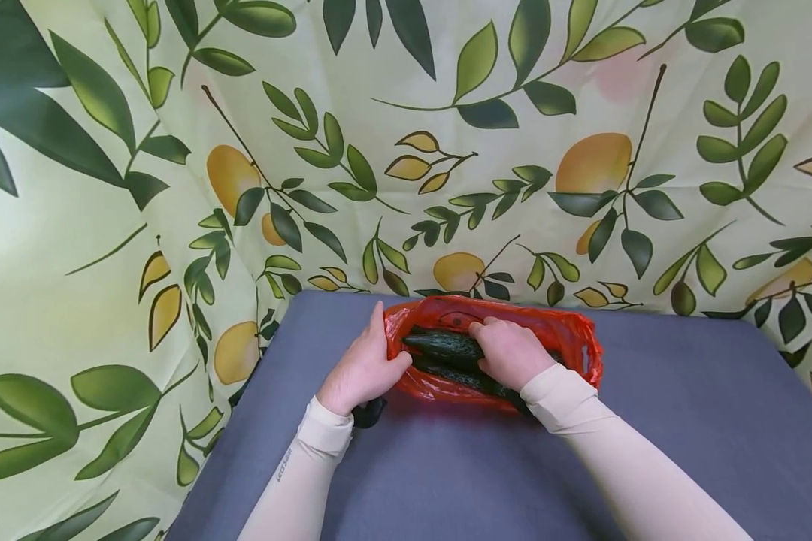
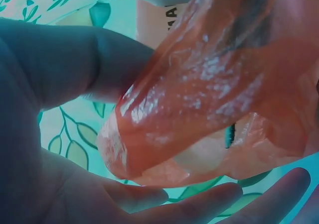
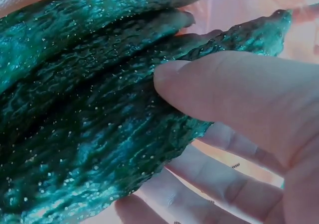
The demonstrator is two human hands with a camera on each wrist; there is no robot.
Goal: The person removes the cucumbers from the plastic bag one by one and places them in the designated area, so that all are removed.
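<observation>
A red plastic bag [image 1: 422,387] lies on its side with its mouth spread, and several long, dark green, bumpy cucumbers [image 1: 440,346] are inside it. My left hand [image 1: 368,368] holds the bag's left end, thumb over the rim and fingers stretched along the outside; in the left wrist view the thin film hides the thumb tip. Reaching into the bag, my right hand [image 1: 514,353] grips a cucumber [image 3: 99,139], its thumb on top and the fingers around the far side. Other cucumbers [image 3: 99,15] lie right alongside that one.
The bag rests near the back edge of a grey-blue table [image 1: 460,473]. Behind and left of it hangs a light cloth [image 1: 406,225] printed with leaves and fruit. A small black object [image 1: 368,413] shows at my left wrist.
</observation>
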